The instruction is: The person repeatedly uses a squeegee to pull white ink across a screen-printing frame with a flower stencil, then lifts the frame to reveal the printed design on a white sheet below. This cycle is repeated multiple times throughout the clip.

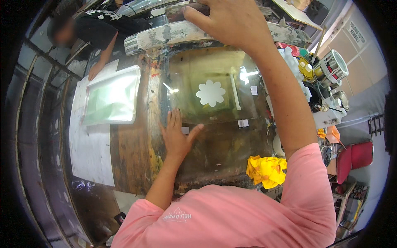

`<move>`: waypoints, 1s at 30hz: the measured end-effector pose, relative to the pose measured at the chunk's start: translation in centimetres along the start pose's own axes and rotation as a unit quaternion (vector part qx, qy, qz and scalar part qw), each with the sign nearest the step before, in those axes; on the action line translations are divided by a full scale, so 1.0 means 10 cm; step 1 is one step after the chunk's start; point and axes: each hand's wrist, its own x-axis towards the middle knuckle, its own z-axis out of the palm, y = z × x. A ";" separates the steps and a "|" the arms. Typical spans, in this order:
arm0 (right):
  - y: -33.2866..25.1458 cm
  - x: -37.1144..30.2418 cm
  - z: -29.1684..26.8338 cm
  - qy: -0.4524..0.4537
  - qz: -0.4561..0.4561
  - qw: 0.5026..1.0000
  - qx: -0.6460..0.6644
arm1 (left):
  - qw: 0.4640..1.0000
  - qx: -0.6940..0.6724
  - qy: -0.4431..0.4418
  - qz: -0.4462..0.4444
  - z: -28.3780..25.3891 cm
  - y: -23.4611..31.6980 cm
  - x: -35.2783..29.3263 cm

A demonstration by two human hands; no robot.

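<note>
Clear film or glass, a transparent sheet (188, 82), lies flat on the dark tabletop (202, 161), just beyond the left hand (177, 142). That hand is palm down, fingers a little apart, thumb spread toward the right; nothing gripped. Fingers point away from the body, tips at the sheet's near-left corner.

Up and right of those fingertips, a white flower shape (210, 94) with rounded lobes shows on the sheet; near-round, so no long axis or pointing end. Right of the flower, a narrow white strip (235, 91) has a clear long axis: away from the body, far end leaning slightly left. Small white tab (185, 129) between left index finger and thumb.

Right hand (231, 22) well forward of the left, over the paint-flecked wooden beam (165, 38). Thumb stands out to the left; fingers cut off by the upper edge, so cannot tell whether they hold anything.

Yellow cloth (266, 171), crumpled, right of the left hand and nearer the body. Well left of the left hand, a white-edged frame (136, 89), a co-worker's hand (96, 69) near its far-left corner.
</note>
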 end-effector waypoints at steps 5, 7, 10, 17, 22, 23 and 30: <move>0.02 0.11 -0.06 -0.041 0.038 0.998 0.015 | 0.976 -0.116 0.175 0.048 -0.24 0.09 0.64; 0.02 0.11 -0.05 -0.036 0.024 0.999 -0.001 | 0.970 -0.164 0.178 -0.021 -0.37 -0.03 0.72; 0.02 0.04 0.01 -0.017 0.020 1.000 -0.001 | 0.971 -0.119 0.207 -0.024 -0.59 -0.42 0.72; 0.00 -0.01 0.04 -0.015 0.014 0.999 -0.028 | 0.974 0.012 0.220 -0.050 -0.99 -1.71 0.68; -0.03 0.00 0.02 -0.008 0.020 0.999 -0.026 | 0.974 0.057 0.194 -0.106 -1.18 -2.50 0.91; -0.03 0.00 0.02 -0.011 0.022 0.999 -0.028 | 0.974 0.074 0.168 -0.135 -1.19 -2.59 0.97; -0.05 -0.04 0.02 -0.022 0.029 0.999 -0.023 | 0.957 0.214 0.128 -0.150 -0.80 -2.55 0.68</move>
